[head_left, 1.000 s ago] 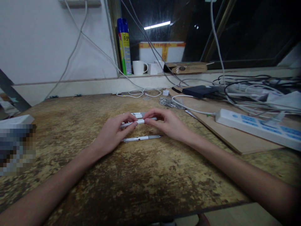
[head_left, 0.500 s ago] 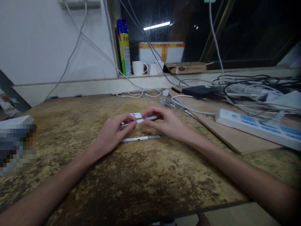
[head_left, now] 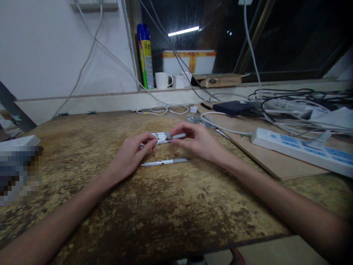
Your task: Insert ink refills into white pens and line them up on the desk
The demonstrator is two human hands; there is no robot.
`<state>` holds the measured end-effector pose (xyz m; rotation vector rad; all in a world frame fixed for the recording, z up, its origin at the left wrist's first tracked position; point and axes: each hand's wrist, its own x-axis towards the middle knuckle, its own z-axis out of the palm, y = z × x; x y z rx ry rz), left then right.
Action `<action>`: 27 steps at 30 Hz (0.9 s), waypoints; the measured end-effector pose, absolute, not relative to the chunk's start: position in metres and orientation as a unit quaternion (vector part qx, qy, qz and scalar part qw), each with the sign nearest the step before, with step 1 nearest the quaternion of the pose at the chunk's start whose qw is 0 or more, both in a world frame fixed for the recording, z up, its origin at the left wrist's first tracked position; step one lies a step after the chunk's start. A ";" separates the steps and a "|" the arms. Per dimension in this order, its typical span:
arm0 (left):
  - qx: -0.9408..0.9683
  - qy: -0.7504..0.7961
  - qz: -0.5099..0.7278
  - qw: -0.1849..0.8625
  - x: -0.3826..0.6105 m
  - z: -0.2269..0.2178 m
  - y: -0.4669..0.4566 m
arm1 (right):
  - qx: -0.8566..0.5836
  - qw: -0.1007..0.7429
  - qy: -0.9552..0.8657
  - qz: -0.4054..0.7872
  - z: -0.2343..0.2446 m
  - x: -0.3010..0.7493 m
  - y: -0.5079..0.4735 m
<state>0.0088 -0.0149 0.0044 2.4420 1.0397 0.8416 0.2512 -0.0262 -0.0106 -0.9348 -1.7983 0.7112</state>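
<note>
My left hand (head_left: pixel 134 152) is closed in a pinch on the white barrel of a pen (head_left: pixel 163 141), held just above the table. My right hand (head_left: pixel 197 141) pinches the pen's grey front part (head_left: pixel 179 136) between thumb and fingers. A short dark stretch shows between the white and grey parts; whether they are fully apart I cannot tell. Behind the hands lie several similar white pens (head_left: pixel 160 134), partly covered by the fingers. Nearer to me, one white and grey pen (head_left: pixel 165 162) rests on the worn wooden table (head_left: pixel 171 206), touched by neither hand.
A white power strip (head_left: pixel 300 149) and a thin board (head_left: pixel 256 154) lie to the right, with tangled cables (head_left: pixel 292 99) behind. A clear plastic bag (head_left: pixel 200 120) sits beyond the hands. A spray can (head_left: pixel 145 57) and white mug (head_left: pixel 163 80) stand on the sill.
My right hand has shifted slightly right and up, my left slightly left. A dark stretch now shows between the pen's white barrel and its grey part. The near pen has stayed put.
</note>
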 end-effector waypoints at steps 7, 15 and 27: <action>0.840 0.382 0.331 0.197 0.005 -0.002 -0.007 | -0.401 0.498 -0.688 0.344 -0.008 0.254 -0.024; 0.829 0.400 0.343 0.189 0.001 -0.004 -0.001 | -0.437 0.527 -0.648 0.333 -0.011 0.259 -0.019; 0.831 0.394 0.356 0.164 -0.001 -0.003 0.002 | -0.432 0.550 -0.613 0.367 -0.008 0.266 -0.019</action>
